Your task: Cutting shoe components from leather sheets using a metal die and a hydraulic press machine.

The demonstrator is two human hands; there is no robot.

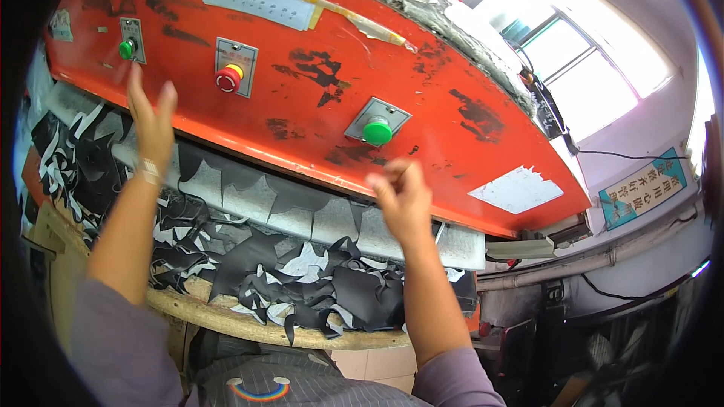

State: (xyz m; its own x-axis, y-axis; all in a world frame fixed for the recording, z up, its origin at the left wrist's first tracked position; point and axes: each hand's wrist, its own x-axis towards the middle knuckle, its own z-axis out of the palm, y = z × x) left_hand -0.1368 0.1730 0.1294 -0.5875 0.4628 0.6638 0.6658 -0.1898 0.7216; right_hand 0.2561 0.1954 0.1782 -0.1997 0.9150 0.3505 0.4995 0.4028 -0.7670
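Both of my arms reach up toward the front of a red machine [260, 117]. My left hand [153, 117] is raised just below a green push button [127, 49] on the machine's left side, fingers stretched out and slightly blurred, holding nothing. My right hand [406, 200] hovers below a second, larger green push button [377, 132]. Its fingers are loosely bent, with the thumb apart and nothing held. A red emergency stop button [228, 78] with a yellow collar sits between the two green ones. I cannot make out contact between either hand and a button.
Under the machine, black pieces of sheet material [298, 202] lie on a whitish board [207, 182]. Many black and white offcuts [367, 298] are heaped before it, behind a wooden edge [219, 316]. A pipe [596, 260] runs along the right wall.
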